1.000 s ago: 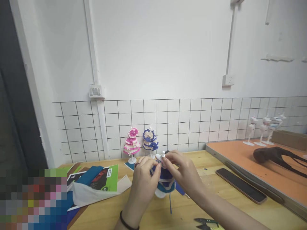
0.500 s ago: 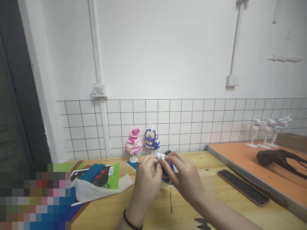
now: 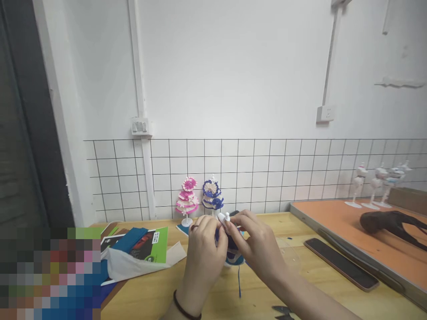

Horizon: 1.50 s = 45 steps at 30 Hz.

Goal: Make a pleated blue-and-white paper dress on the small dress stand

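A mini dress form in dark blue and white fabric (image 3: 235, 257) stands between my hands over the table, largely covered by them. Its white knobbed top (image 3: 227, 216) pokes up between my fingertips. My left hand (image 3: 207, 240) is closed around its left side, fingers bent over the fabric. My right hand (image 3: 255, 238) pinches at the upper right, thumb and fingers close to the white top. What exactly the fingertips grip is hidden. A thin blue strip (image 3: 239, 282) lies on the wood just below. Dark scissor-like blades (image 3: 282, 310) show at the bottom edge.
Behind stand a pink-and-white dress form (image 3: 187, 201) and a blue-and-cream one (image 3: 212, 193). Papers and cloth (image 3: 143, 249) lie left. On the right are a phone (image 3: 340, 264) and an orange board (image 3: 333, 213) bearing several white stands and a dark hand-shaped object (image 3: 380, 222).
The view has shifted slightly. Both hands stay on the dress form, which has turned or tilted a little, so more of its blue-and-white lower part shows.
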Tool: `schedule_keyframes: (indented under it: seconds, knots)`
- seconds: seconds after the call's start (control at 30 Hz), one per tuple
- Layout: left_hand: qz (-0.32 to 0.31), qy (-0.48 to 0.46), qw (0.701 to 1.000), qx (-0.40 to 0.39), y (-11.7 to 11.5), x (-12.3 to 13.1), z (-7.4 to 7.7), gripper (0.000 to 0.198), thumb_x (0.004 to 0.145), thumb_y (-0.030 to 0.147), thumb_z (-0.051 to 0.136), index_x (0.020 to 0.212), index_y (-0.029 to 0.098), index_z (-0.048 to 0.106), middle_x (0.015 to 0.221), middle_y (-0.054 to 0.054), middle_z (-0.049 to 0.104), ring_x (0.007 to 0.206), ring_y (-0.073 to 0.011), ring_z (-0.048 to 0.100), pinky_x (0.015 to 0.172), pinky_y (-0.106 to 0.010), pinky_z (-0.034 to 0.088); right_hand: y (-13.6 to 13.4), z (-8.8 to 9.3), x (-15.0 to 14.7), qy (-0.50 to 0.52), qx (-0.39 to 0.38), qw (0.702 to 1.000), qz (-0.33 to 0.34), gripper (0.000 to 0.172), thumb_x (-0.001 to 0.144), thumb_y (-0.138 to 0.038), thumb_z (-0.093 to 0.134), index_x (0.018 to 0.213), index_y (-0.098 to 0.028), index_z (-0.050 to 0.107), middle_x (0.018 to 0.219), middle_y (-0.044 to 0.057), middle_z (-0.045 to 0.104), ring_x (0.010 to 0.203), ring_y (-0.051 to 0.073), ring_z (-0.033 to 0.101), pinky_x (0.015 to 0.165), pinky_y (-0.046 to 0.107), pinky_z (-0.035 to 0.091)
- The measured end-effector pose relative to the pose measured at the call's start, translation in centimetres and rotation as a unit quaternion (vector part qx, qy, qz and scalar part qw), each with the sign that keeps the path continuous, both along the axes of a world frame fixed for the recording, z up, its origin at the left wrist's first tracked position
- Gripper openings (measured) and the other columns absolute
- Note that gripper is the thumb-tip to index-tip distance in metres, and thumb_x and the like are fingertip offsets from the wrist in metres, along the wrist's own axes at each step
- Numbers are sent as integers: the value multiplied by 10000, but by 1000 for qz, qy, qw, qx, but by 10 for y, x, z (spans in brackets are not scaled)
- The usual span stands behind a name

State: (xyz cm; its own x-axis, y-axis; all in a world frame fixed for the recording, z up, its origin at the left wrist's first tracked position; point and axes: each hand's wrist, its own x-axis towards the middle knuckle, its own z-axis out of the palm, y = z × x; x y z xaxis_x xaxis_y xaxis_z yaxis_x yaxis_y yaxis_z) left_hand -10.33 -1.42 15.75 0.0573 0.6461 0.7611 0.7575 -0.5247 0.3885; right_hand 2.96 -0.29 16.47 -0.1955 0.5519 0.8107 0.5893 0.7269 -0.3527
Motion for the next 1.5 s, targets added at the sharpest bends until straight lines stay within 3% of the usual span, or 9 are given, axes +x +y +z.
schedule_keyframes:
  seconds: [0.13,0.37,0.67,0.8,0.97,1.17,1.27,1.5]
  knots:
    - [28,44,998,32,2,-1,0,180,798,93,411,656,194,457,692,-29,538,734,-208,485,699,-359,368,-2,2,0,2,-27,1000,7,222,897,-290,470,755,-197,614,744,45,596,668,171,569,609,266,460]
    - [-11,13,1000,9,2,-4,0,196,773,87,435,608,192,425,661,-5,532,697,-180,486,699,-330,360,1,2,4,54,-139,986,76,234,895,-326,468,757,-198,607,748,34,622,686,166,607,608,246,480]
    - [-79,-14,995,-59,6,-7,-5,188,868,160,397,702,201,474,744,-6,573,770,-185,531,700,-304,385,11,-1,10,76,-205,975,44,269,866,-388,488,750,-182,615,715,40,649,671,185,625,594,261,475]
    - [-23,31,999,-23,10,-2,-11,212,920,226,371,725,205,450,708,0,562,709,-175,540,656,-295,390,10,-2,8,59,-200,977,38,266,871,-387,476,776,-188,624,748,45,661,694,188,631,616,263,475]
    - [40,123,990,64,18,-1,-20,242,908,137,334,705,199,450,686,-32,546,691,-220,522,660,-357,378,6,-1,6,20,-178,984,12,313,908,-382,399,771,-201,615,759,41,659,694,182,624,613,258,451]
    - [18,128,987,94,23,-2,-22,248,890,113,342,688,192,464,665,-55,540,676,-238,515,616,-354,388,3,10,0,-53,-176,981,-67,338,899,-422,410,668,-210,536,651,14,647,595,169,588,525,232,358]
    - [-5,107,990,89,24,-3,-24,245,884,120,342,681,200,453,656,-44,529,666,-223,515,601,-331,397,6,10,-2,-97,-140,980,-102,346,916,-394,384,628,-211,445,597,-8,590,525,147,529,488,222,290]
    - [-46,-12,999,18,22,-5,-24,207,883,179,339,711,214,449,666,-9,536,638,-176,522,602,-294,406,16,3,2,-137,-85,981,-105,320,946,-344,333,670,-217,431,596,-24,523,508,138,495,477,224,257]
